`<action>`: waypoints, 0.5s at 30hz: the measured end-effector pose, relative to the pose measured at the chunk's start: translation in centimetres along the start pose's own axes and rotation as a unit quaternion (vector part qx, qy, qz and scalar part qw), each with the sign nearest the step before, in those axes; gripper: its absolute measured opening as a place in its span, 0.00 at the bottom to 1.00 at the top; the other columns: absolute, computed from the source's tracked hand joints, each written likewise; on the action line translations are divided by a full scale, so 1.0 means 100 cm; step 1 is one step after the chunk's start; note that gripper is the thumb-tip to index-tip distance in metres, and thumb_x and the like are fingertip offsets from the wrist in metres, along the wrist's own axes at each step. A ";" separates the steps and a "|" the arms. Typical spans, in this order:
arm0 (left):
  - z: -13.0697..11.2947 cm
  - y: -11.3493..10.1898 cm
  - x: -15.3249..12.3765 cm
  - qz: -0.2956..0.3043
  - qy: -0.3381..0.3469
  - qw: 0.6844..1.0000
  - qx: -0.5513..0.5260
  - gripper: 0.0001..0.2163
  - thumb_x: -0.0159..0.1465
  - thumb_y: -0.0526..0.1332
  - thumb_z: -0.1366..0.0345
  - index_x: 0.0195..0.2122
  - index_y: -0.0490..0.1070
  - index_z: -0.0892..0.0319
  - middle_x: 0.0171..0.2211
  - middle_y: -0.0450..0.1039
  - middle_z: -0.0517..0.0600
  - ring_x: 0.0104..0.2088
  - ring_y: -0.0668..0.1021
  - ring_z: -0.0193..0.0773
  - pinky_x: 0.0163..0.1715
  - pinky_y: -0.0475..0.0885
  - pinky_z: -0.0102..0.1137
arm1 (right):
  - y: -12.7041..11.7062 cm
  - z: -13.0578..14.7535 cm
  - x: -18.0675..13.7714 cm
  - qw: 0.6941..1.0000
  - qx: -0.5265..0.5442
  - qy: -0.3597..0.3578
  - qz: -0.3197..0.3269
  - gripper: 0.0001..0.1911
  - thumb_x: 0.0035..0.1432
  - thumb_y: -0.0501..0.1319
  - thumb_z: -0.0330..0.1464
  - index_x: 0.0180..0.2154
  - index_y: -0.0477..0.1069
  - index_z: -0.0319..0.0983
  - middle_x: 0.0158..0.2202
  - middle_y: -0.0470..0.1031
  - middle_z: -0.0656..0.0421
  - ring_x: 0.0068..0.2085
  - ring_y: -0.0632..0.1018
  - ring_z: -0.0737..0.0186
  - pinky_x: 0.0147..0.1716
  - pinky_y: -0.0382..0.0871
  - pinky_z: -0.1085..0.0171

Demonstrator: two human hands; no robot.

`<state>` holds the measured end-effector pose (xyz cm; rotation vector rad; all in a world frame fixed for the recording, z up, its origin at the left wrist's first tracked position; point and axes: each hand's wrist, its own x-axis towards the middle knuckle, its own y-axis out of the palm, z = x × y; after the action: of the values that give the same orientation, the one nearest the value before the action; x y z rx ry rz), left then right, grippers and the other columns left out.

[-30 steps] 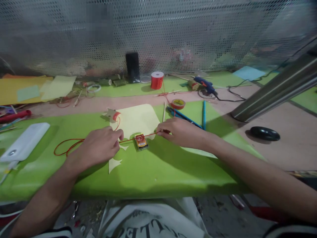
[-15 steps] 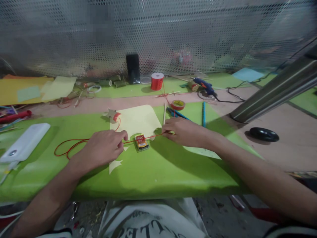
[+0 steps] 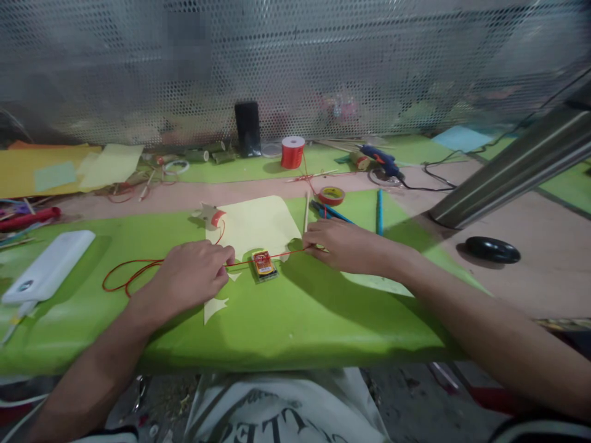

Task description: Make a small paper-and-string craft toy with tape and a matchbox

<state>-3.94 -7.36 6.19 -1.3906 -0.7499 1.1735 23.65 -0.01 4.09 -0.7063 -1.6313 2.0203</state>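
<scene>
A red cord [image 3: 292, 252] runs nearly straight between my two hands, passing across a small yellow and red box [image 3: 264, 264] on the green surface. My left hand [image 3: 196, 271] is closed on the cord left of the box, and a slack loop of it lies further left. On the other side my right hand [image 3: 335, 243] pinches the cord. Behind the hands lies a pale yellow paper sheet [image 3: 258, 216], with a small paper piece bearing a red curved part [image 3: 218, 218] at its left corner. Paper scraps [image 3: 215, 309] lie near my left hand.
Beyond my right hand are dark-handled scissors or pliers [image 3: 339, 213], a tape roll [image 3: 331, 195] and a blue pen-like stick [image 3: 380, 212]. A red spool [image 3: 293, 154], a phone [image 3: 248, 129] and a glue gun [image 3: 381, 160] stand further back. A metal post [image 3: 503, 154] rises at right; a white power bank [image 3: 50, 266] lies left.
My left hand has shifted very slightly left along the red cord. My right hand holds nearly the same place, and the box stays put.
</scene>
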 end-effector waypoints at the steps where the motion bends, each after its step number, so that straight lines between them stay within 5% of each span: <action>1: 0.000 0.000 0.000 0.000 -0.002 1.000 0.007 0.13 0.64 0.51 0.70 0.42 0.74 0.56 0.40 0.80 0.55 0.41 0.79 0.49 0.34 0.66 0.36 | 0.000 -0.001 0.000 1.000 0.001 0.000 0.000 0.11 0.65 0.53 0.28 0.34 0.73 0.35 0.36 0.73 0.51 0.38 0.72 0.57 0.40 0.60 0.60; 15: 0.010 -0.015 -0.020 0.048 -0.070 0.995 0.049 0.11 0.61 0.50 0.69 0.33 0.72 0.54 0.32 0.78 0.52 0.33 0.78 0.47 0.26 0.53 0.35 | 0.000 -0.010 -0.002 1.000 0.025 0.004 -0.015 0.12 0.66 0.52 0.27 0.36 0.74 0.34 0.39 0.77 0.49 0.42 0.75 0.55 0.43 0.61 0.59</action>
<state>-5.17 -8.58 8.21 -1.2839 -0.7193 1.3771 24.43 0.68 3.89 -0.6678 -1.5715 2.0283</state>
